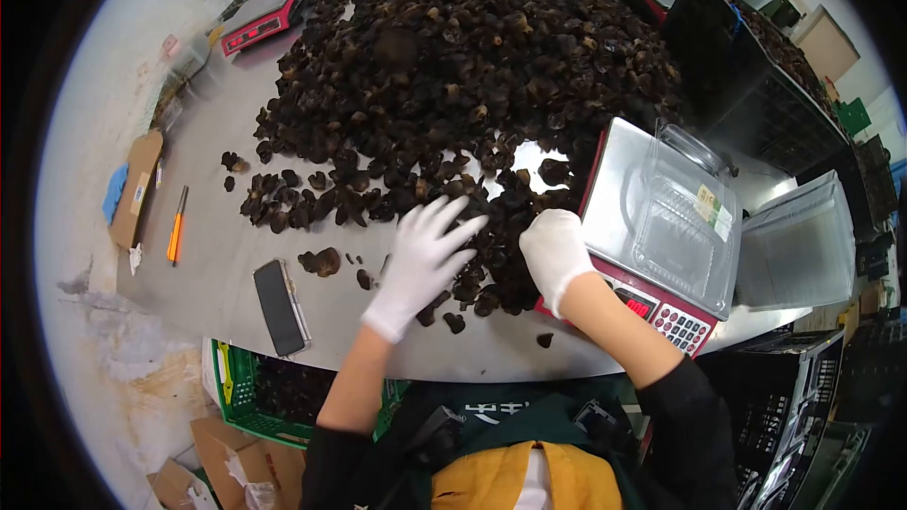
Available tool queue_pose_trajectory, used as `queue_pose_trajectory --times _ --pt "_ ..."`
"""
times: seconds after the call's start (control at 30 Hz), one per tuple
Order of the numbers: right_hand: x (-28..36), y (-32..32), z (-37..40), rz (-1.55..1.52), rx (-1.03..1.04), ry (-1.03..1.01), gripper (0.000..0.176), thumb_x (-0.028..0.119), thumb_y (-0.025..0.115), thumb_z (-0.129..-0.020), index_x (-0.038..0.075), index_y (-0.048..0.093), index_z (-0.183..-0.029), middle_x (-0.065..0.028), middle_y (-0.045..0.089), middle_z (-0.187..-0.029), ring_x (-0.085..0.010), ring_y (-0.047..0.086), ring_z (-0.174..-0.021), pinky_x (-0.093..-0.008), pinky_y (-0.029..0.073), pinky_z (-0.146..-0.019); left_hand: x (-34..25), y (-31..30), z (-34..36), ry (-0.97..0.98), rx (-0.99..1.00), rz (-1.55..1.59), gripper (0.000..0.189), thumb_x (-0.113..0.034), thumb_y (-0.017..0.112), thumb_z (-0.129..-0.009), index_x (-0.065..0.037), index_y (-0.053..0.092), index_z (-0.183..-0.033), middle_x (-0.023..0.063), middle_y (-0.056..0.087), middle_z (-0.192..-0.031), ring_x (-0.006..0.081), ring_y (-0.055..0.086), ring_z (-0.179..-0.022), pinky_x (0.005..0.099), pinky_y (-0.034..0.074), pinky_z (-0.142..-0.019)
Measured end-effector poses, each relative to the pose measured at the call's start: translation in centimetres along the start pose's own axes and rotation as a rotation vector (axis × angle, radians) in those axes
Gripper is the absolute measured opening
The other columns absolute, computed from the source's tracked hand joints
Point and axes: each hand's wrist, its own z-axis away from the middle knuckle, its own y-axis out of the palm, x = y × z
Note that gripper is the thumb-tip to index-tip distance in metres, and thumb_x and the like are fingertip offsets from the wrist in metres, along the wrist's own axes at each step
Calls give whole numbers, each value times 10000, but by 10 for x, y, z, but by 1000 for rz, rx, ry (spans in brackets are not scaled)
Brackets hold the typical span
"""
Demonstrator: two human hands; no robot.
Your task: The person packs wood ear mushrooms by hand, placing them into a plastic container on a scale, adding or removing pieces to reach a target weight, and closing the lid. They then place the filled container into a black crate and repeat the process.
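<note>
A large heap of dark wood ear mushrooms (453,57) covers the far part of the metal table, and a smaller loose bunch of wood ear mushrooms (505,255) lies close to me. My left hand (425,260), in a white glove, rests at the left side of this bunch with its fingers spread. On the other side, my gloved right hand (553,250) is curled closed beside the scale (605,198); whatever its fingers hold is hidden. A clear plastic container (675,246) lies open on the scale's plate, and the red display seems to read zeros.
Nested clear containers (794,250) stand right of the scale. At the left lie a phone (281,307), an orange box cutter (177,231) and a cardboard box (137,189). Another scale (265,24) sits far left. A green crate (250,397) is below the table edge; black crates (756,85) stand right.
</note>
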Motion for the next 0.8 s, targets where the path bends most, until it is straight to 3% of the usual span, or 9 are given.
queue_pose_trajectory --times 0.07,0.17,0.33,0.43,0.57,0.67,0.7,0.73,0.8 --pt "4 -3 -23 -80 551 -77 95 64 670 -709 142 721 -729 -24 669 -718 -211 678 -726 -373 484 -587 0 28 -31 -3 99 -121 547 -346 699 -815 -247 551 -1332 114 423 -1450 386 334 -1347 575 260 -1088" --pt "3 19 -26 -174 418 -38 114 62 654 -693 125 735 -743 -61 682 -691 -257 688 -692 -380 491 -573 33 42 -37 -75 220 -245 567 -470 680 -797 -247 580 -1308 111 442 -1439 390 349 -1340 572 259 -1089" --pt "-4 15 -3 -517 -121 147 69 1 597 -720 19 630 -778 -154 649 -751 -338 665 -699 -425 524 -636 64 26 6 -49 117 -132 427 -304 726 -789 -184 630 -1188 88 531 -1328 305 483 -1222 474 301 -1070" --pt "6 0 1 -719 -145 121 39 31 596 -777 2 581 -796 -173 633 -766 -347 654 -720 -416 526 -652 69 12 21 -80 62 -263 459 -315 720 -793 -206 615 -1226 93 496 -1375 320 414 -1289 506 248 -1095" --pt "15 0 -15 -867 -232 136 179 152 631 -848 -17 573 -855 -198 628 -822 -351 646 -766 -422 522 -675 72 7 28 -153 48 -292 468 -302 736 -774 -199 614 -1214 88 522 -1326 305 459 -1222 523 311 -1041" --pt "1 -27 -8 -964 -166 287 297 266 620 -894 -11 562 -986 -211 626 -865 -374 638 -801 -460 504 -721 72 10 32 -210 96 -187 428 -239 725 -790 -164 628 -1200 78 570 -1238 282 512 -1159 440 395 -992" --pt "-13 -43 7 -965 -262 267 320 276 612 -906 -14 583 -1037 -228 632 -910 -379 638 -818 -452 505 -758 76 12 36 -215 32 -98 387 -190 724 -787 -142 645 -1163 76 586 -1182 269 536 -1113 398 428 -955" --pt "-28 -64 27 -915 -426 271 300 258 641 -883 -25 574 -955 -202 629 -831 -355 643 -767 -439 512 -695 77 14 38 -219 -31 -8 348 -142 724 -784 -119 661 -1125 74 603 -1126 255 561 -1067 357 461 -918" --pt "-61 -58 81 -841 -517 490 341 191 669 -877 9 602 -1159 -164 647 -872 -316 645 -760 -403 521 -692 82 12 36 -306 -187 182 246 -57 696 -792 -52 680 -1037 93 632 -1066 250 605 -1008 332 485 -891"
